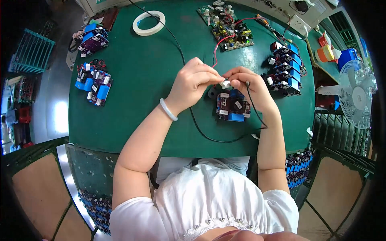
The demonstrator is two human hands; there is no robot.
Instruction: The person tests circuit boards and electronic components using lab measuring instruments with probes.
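My left hand [191, 82] and my right hand [252, 86] meet above a small circuit board [233, 106] with blue and white blocks. Between their fingertips sits a small white connector [225, 84], and both hands are closed on it in a pinch. Thin red wires [217, 50] lead from the far powered board [231, 34] down to my fingers. A black cable [217, 140] loops over the table, its end tucked by the fingers of my right hand. Just left of the small board lies a round black part [212, 93], partly hidden.
On the green table [132, 112] lie a roll of white tape [148, 23], boards at the left [94, 82], and a row of blue-block boards [287, 70] at the right. A screwdriver [263, 22] lies far right. A white fan [358, 94] stands beyond the right edge.
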